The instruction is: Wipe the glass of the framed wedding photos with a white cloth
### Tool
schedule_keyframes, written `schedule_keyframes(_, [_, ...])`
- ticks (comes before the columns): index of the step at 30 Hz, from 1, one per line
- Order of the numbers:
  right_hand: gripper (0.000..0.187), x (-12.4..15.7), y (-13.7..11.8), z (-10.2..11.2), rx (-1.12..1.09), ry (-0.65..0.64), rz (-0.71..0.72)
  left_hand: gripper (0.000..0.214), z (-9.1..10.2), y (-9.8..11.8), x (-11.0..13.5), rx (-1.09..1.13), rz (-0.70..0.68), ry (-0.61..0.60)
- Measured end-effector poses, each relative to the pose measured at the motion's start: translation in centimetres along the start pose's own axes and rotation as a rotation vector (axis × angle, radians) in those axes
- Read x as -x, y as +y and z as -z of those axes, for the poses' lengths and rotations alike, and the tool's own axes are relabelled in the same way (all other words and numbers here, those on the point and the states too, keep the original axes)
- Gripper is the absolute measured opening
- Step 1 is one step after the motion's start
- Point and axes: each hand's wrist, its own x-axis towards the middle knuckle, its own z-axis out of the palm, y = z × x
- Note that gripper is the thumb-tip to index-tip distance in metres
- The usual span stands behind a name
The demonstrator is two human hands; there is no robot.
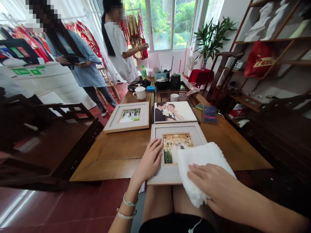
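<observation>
A light wooden picture frame (166,176) with a wedding photo (173,145) lies at the table's front edge, its near side jutting over my knees. My left hand (151,158) rests on the frame's left border, fingers stretched out flat. With my right hand (210,181) I hold a folded white towel (211,153) against the frame's lower right part. The towel covers that corner and some of the photo. Beyond it lie a second framed photo (113,121) on the left and a couple's portrait print (183,113) on the right.
A white mug (140,93), a small white cup (174,97), a black pot (162,84) and a phone (209,114) stand or lie farther up the wooden table (116,153). Two people stand beyond at the left. Dark wooden chairs (80,113) flank the table.
</observation>
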Motion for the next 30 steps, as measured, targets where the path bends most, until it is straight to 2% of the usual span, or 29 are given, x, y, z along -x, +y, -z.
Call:
schedule_keyframes(3, [0.059,-0.3,0.2,-0.3,-0.023,0.072,-0.068,0.041,-0.1,-0.2,0.0,0.0,-0.009,0.002])
schedule_keyframes(5, [0.059,-1.8,2.5,-0.9,0.062,0.151,-0.165,0.041,-0.1,-0.2,0.0,-0.005,-0.012,-0.006])
schedule_keyframes(9, [0.054,-5.8,8.8,-1.4,0.186,0.322,-0.312,0.04,0.0,-0.1,0.1,-0.005,-0.008,-0.01])
schedule_keyframes(12, [0.057,-7.6,11.5,-1.2,0.132,0.362,-0.311,0.04,0.1,0.1,0.1,-0.001,0.0,-0.005])
schedule_keyframes(15, [0.06,-6.8,10.8,-1.2,0.084,0.305,-0.221,0.04,0.0,0.2,0.1,-0.004,0.007,0.0])
schedule_keyframes(18, [0.064,-3.4,7.3,-1.0,-0.009,0.191,-0.11,0.04,-0.1,0.1,0.1,-0.015,0.005,0.007])
schedule_keyframes(21, [0.067,0.4,3.6,-0.1,-0.197,0.067,0.025,0.04,-0.3,-0.1,0.2,-0.016,-0.01,0.016])
schedule_keyframes(24, [0.073,2.3,1.7,0.2,-0.262,0.021,0.098,0.041,-0.4,-0.2,0.2,-0.009,-0.029,0.029])
schedule_keyframes(27, [0.074,1.3,2.8,-0.9,-0.224,0.1,0.077,0.041,-0.3,-0.3,0.2,-0.014,-0.035,0.02])
schedule_keyframes(30, [0.066,-1.7,6.3,-2.0,-0.167,0.235,0.051,0.041,-0.2,-0.2,0.1,-0.021,-0.037,0.004])
